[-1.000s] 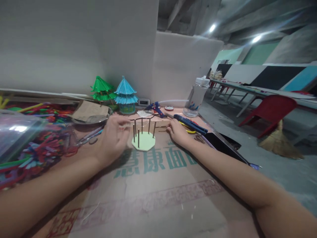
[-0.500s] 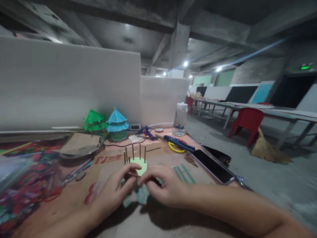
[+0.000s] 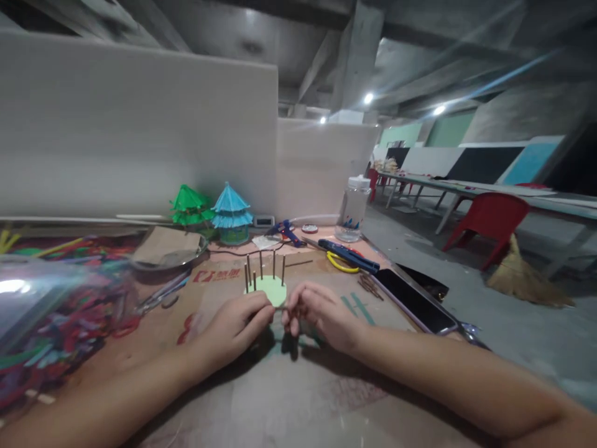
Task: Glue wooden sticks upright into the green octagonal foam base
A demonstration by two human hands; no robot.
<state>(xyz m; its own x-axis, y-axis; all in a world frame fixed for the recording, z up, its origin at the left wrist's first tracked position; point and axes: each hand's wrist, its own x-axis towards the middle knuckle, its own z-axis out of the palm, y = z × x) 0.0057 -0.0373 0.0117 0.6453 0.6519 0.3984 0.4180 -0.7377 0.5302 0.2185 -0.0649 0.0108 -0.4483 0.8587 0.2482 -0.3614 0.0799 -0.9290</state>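
My left hand (image 3: pixel 247 316) is closed in a pinch on a short thin brown stick (image 3: pixel 280 307), mostly hidden by the fingers. The stick's other end meets the curled fingertips of my right hand (image 3: pixel 321 314), which appear to pinch it; blur softens the detail. Just behind both hands lies a pale green disc (image 3: pixel 275 290) with several thin brown sticks standing upright around its edge. Part of the disc is covered by my left hand. Cardboard (image 3: pixel 261 398) lies beneath everything here.
Loose brown sticks (image 3: pixel 370 287) and a phone (image 3: pixel 417 302) lie at right. Behind are blue-handled pliers (image 3: pixel 349 255), a glue gun (image 3: pixel 286 232), a jar (image 3: pixel 353 211), and blue (image 3: pixel 232 214) and green (image 3: pixel 189 205) paper-roofed models. Colourful scraps (image 3: pixel 69 311) and a pan (image 3: pixel 203 249) are at left.
The view has tilted down and turned slightly left. My right hand's fingers have shifted and spread a little at the stick's end. My left hand has turned, covering more of the stick.
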